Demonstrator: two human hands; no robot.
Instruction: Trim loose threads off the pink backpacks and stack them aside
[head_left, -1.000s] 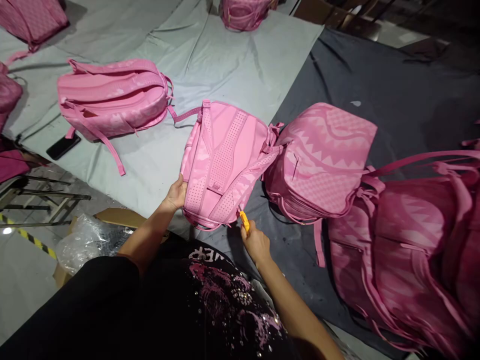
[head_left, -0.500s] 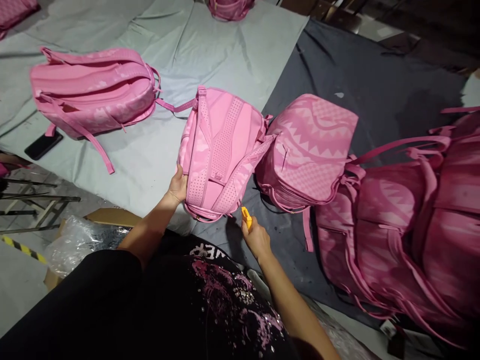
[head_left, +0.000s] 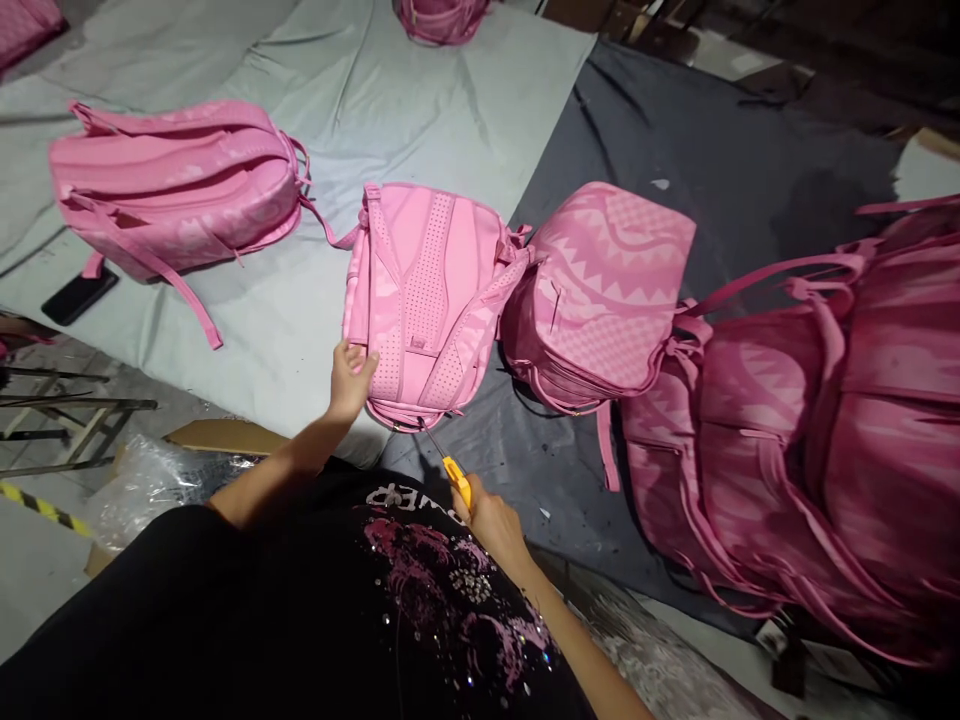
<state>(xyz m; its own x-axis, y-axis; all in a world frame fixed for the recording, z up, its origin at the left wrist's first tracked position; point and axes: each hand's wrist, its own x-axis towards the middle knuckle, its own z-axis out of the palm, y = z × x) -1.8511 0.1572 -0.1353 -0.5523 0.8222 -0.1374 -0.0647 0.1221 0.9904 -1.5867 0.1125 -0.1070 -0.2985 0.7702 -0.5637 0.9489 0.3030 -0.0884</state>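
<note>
A pink backpack lies with its perforated straps facing up, across the light and dark cloths. At its lower left side rests my left hand, fingers apart, thumb over the strap's edge. My right hand is closed round a yellow-handled tool. The tool's thin dark tip points at the zipped edge nearest me; whether it touches is too small to tell. A second pink backpack with a zigzag pattern sits close on the right.
Another pink backpack lies at the left, beside a black phone. Several pink bags crowd the right side. A carton with clear plastic stands below the table edge. One more bag is at the top.
My right hand and the yellow tool have moved left and towards me, from the backpack's lower right corner to its near edge. My left hand's fingers have spread from the backpack's side.
</note>
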